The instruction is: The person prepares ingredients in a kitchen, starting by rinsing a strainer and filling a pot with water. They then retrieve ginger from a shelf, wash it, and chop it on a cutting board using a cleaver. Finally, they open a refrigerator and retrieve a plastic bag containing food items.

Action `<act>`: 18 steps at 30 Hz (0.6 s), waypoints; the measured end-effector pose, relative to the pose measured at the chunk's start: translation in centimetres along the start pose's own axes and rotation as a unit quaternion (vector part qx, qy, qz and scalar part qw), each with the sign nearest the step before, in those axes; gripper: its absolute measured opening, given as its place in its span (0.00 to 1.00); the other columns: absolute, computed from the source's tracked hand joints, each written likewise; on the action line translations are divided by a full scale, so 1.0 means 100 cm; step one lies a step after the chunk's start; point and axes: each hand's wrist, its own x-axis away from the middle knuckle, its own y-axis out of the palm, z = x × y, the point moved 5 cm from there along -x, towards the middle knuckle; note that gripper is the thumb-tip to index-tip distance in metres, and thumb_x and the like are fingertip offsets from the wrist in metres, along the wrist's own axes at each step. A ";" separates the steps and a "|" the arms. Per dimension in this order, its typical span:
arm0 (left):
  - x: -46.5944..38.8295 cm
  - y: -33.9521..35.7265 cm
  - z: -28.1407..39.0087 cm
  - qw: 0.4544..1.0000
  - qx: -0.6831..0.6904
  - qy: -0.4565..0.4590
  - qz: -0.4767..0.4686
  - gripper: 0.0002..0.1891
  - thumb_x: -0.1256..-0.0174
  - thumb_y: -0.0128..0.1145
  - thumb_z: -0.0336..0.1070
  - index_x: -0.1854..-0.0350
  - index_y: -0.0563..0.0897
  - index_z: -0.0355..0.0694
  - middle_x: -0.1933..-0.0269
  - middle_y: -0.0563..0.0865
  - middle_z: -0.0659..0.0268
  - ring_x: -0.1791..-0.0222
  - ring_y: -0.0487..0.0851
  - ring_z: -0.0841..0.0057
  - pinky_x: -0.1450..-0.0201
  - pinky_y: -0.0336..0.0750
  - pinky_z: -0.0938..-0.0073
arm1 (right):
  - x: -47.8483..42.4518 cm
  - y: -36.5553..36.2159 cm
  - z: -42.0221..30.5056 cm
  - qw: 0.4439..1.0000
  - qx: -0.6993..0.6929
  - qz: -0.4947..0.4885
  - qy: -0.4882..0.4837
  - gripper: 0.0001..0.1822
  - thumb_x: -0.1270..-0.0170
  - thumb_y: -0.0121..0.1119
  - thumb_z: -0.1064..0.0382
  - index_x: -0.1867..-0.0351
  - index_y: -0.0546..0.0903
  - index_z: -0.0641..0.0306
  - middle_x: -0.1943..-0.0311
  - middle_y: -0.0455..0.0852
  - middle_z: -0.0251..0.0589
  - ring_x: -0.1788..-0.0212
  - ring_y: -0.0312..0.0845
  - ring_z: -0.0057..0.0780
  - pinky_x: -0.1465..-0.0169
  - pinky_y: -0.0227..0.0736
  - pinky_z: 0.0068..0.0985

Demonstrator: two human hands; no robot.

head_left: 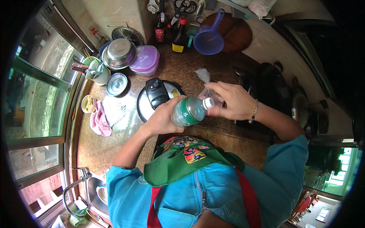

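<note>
My left hand is wrapped around a clear plastic bottle with a green label, tilted so that its white screw cap points right. My right hand is at the cap, fingers curled beside it and slightly blurred; whether they touch the cap is hard to tell. Behind the bottle neck, partly hidden by my right hand, lies a clear plastic bag with something pinkish inside. A round electric pressure cooker lid, silver with a black handle, is just left of the bottle.
Purple lidded containers, metal bowls, a utensil holder and a patterned dish stand back left. A pink cloth lies near the window. Sauce bottles and a blue ladle are behind; a black wok is right.
</note>
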 end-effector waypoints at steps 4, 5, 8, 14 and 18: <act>0.002 -0.002 0.004 0.999 0.019 0.024 -0.024 0.45 0.67 0.70 0.35 0.37 0.66 0.36 0.48 0.80 0.48 0.47 0.79 0.51 0.43 0.74 0.62 | 0.000 0.017 -0.004 0.978 0.073 -0.142 -0.137 0.25 0.37 0.56 0.44 0.57 0.73 0.67 0.61 0.79 0.51 0.61 0.79 0.46 0.60 0.73 0.38; 0.003 -0.002 0.003 1.000 0.019 0.012 -0.017 0.46 0.67 0.70 0.35 0.37 0.66 0.36 0.48 0.80 0.49 0.47 0.79 0.51 0.43 0.74 0.62 | -0.002 0.021 0.001 0.976 0.074 -0.193 -0.068 0.25 0.37 0.55 0.43 0.58 0.73 0.66 0.61 0.78 0.50 0.61 0.79 0.45 0.59 0.73 0.37; 0.005 -0.003 -0.001 0.999 0.036 -0.007 -0.019 0.46 0.68 0.71 0.34 0.36 0.66 0.36 0.48 0.80 0.50 0.47 0.80 0.53 0.42 0.74 0.63 | -0.001 0.025 0.010 0.978 0.081 -0.192 0.012 0.23 0.36 0.53 0.40 0.65 0.74 0.62 0.69 0.75 0.43 0.68 0.76 0.41 0.63 0.72 0.34; 0.005 0.002 0.015 0.982 0.097 0.034 -0.156 0.48 0.69 0.73 0.35 0.35 0.66 0.36 0.48 0.81 0.52 0.47 0.81 0.58 0.43 0.74 0.65 | 0.001 0.025 -0.022 0.901 0.180 0.055 -0.391 0.24 0.38 0.53 0.40 0.77 0.72 0.58 0.81 0.66 0.34 0.82 0.62 0.29 0.78 0.61 0.30; 0.010 0.009 -0.001 0.993 0.111 -0.046 0.004 0.48 0.68 0.75 0.35 0.36 0.65 0.36 0.48 0.82 0.52 0.48 0.81 0.58 0.44 0.74 0.65 | -0.026 0.032 -0.002 0.995 0.065 0.033 -0.067 0.26 0.31 0.48 0.47 0.83 0.74 0.63 0.85 0.75 0.45 0.82 0.72 0.44 0.77 0.65 0.36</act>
